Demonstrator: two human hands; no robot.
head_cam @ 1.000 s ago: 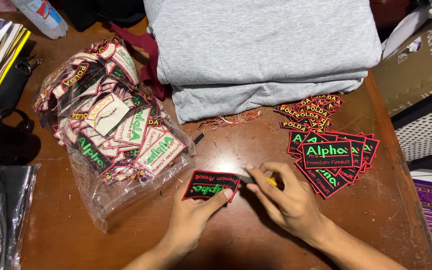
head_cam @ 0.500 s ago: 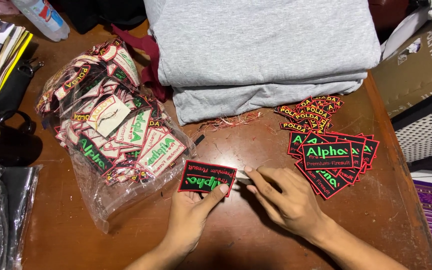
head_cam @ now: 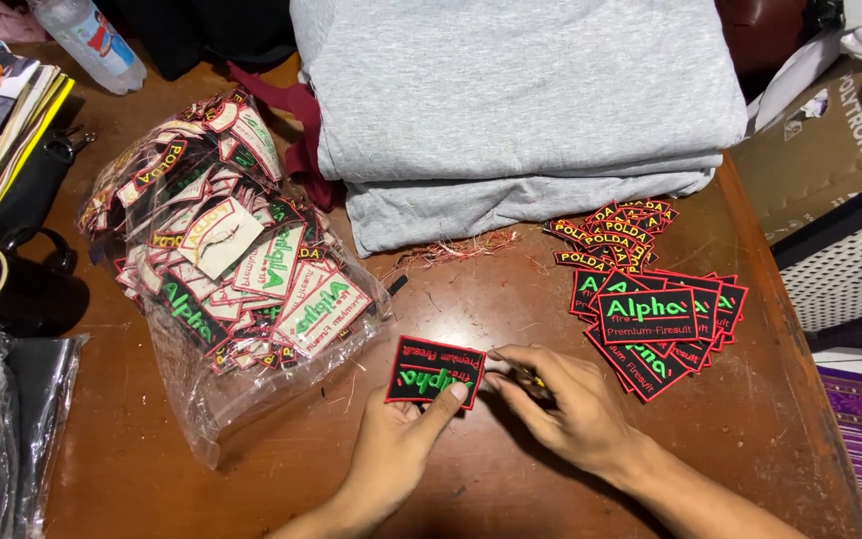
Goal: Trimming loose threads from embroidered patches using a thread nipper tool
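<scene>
Left hand (head_cam: 396, 454) pinches the black patch (head_cam: 435, 371) at its lower edge, index finger laid over the face. Patch sits at 6 o'clock on the tabletop (head_cam: 451, 289), green lettering upside down to the camera. Versus half a second ago the patch is tipped slightly clockwise and sits a touch nearer the right hand.

Right hand (head_cam: 561, 404) is at the patch's right edge, grip closed around a small dark tool with a yellow bit (head_cam: 529, 377); can't tell what kind. It has closed in on the patch edge since a second ago.

Unchanged: clear bag of patches (head_cam: 221, 269) at 9 o'clock, stack of finished patches (head_cam: 655, 319) at 3 o'clock, folded grey cloth (head_cam: 521, 110) at 12 o'clock, red thread scraps (head_cam: 456, 250) just below it.
</scene>
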